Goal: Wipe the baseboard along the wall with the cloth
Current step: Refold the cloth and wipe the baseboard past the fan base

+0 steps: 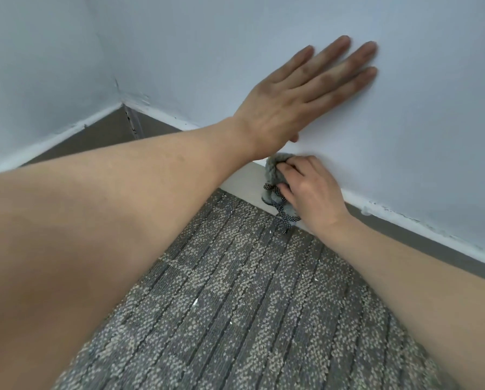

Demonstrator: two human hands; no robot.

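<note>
Beyond the carpet (235, 291), the right grip (314, 192) is curled and clamped on the cloth (275, 170), which bulges past its fingertips against the baseboard (244, 178). Cloth: grey, fluffy, bunched, with checked ribbon trim. Farther up, the left grip (300, 94) lies flat on the wall (404, 136), fingers straight.

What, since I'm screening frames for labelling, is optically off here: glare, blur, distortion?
Head view: soft, even light, no glare or hard shadows; the wide lens swells the near left forearm; left hand on the wall, right hand, cloth and baseboard read fairly sharp.
</note>
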